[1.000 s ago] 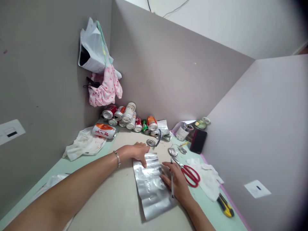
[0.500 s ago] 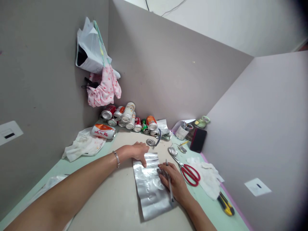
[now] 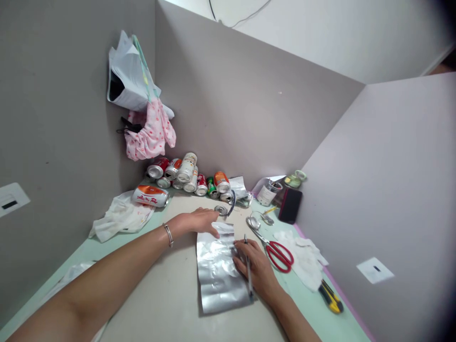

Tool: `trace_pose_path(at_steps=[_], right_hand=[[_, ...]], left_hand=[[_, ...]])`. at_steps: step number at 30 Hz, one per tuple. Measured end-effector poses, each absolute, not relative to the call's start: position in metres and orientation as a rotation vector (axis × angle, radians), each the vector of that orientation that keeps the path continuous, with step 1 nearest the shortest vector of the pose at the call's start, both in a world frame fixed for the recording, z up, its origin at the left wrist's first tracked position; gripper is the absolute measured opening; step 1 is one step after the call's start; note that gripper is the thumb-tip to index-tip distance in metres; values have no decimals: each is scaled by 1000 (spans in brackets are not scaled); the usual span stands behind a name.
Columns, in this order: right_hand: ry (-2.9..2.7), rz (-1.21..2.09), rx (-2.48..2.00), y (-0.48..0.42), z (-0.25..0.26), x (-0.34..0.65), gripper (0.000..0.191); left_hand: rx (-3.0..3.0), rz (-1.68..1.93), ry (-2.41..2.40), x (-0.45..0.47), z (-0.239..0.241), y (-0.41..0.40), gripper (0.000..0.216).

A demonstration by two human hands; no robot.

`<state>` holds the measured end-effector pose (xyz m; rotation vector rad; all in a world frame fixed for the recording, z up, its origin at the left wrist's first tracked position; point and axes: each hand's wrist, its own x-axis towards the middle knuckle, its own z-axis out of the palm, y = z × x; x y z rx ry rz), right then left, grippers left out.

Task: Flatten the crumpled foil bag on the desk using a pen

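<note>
A crinkled silver metal sheet [image 3: 218,278] lies lengthwise on the beige board [image 3: 164,294] in front of me. My left hand [image 3: 204,221] reaches over its far left corner, fingers stretched out and thumb resting on the sheet. At the sheet's right edge, my right hand [image 3: 261,268] has a clear-barrelled pen [image 3: 248,266] tucked among its fingers, the pen slanting across the hand. Those fingertips touch the metal. Just beyond my left fingers sit a round can end [image 3: 221,210] and a curved dark strip [image 3: 232,204].
Several drink cans [image 3: 187,168] are stacked along the back wall, one can [image 3: 150,195] lying on white cloth [image 3: 119,216]. To the right are red-handled scissors [image 3: 280,256], white gloves [image 3: 302,259], a yellow-black utility knife [image 3: 331,297], a phone [image 3: 290,205] and a tin of tools [image 3: 269,194].
The sheet has turned slightly, its near edge shifting left and away from me. My left thumb has slid a little outward and upward. My right hand keeps the pen, and the view has shifted slightly.
</note>
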<state>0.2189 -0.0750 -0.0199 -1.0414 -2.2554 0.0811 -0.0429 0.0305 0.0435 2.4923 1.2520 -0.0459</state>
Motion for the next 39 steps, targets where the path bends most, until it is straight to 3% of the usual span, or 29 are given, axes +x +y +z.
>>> trace_pose_path(at_steps=[12, 19, 22, 23, 26, 30, 39], right_hand=[[-2257, 43, -1032, -78, -14, 213, 24], [-2230, 46, -1084, -79, -15, 214, 23], [-2207, 81, -1125, -78, -16, 216, 23], [-2194, 91, -1141, -78, -17, 216, 24], [-2138, 111, -1195, -78, -19, 215, 26], [-2025, 143, -1293, -81, -17, 214, 26], [-1552, 647, -1489, -93, 30, 231, 35]], left_hand=[[2553, -11, 1339, -38, 44, 23, 38], [2834, 2, 1070, -21, 100, -24, 35], [2906, -119, 792, -9, 114, -58, 13], [2923, -153, 736, -5, 111, -69, 7], [3066, -191, 656, 6, 82, -96, 28], [3143, -266, 760, 13, 28, -111, 34], [3366, 375, 778, -5, -15, -105, 39]])
